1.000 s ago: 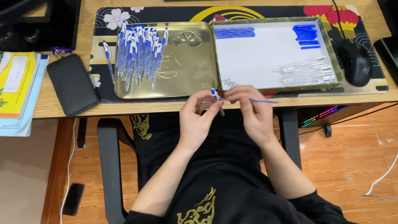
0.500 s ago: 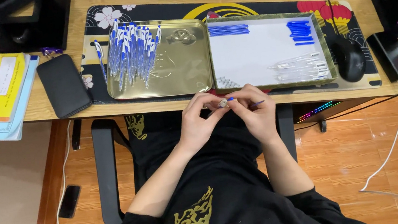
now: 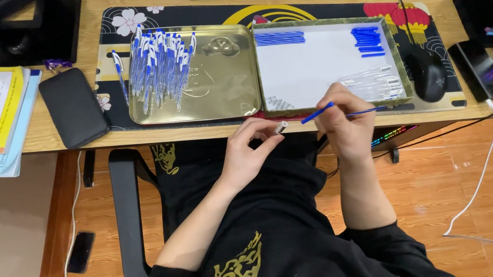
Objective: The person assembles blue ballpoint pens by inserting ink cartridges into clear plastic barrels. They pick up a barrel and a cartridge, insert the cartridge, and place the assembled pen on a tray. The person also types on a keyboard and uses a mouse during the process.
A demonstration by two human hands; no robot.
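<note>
From the head camera we see our left hand pinching a small grey tip and our right hand gripping a blue refill, both close before the white tray, parts within reach.
</note>
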